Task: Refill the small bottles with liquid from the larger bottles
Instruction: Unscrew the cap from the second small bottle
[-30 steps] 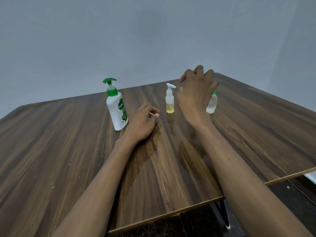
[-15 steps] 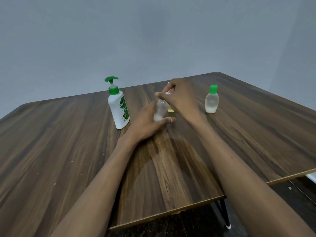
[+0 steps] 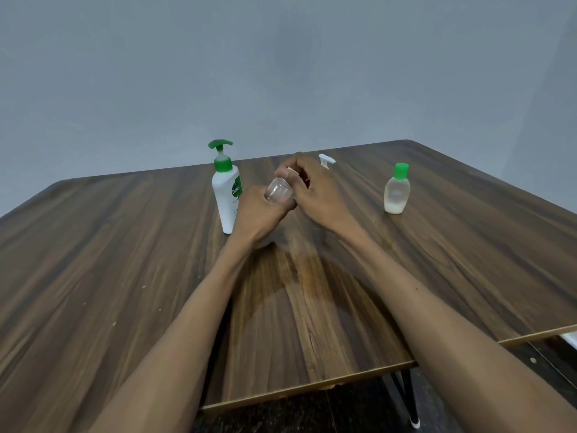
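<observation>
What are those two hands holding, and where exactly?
A small clear bottle: left hand grips its body, right hand pinches its top.

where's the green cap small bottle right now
In the head view, the green-capped small bottle stands upright on the table, right of both hands, untouched.
</observation>
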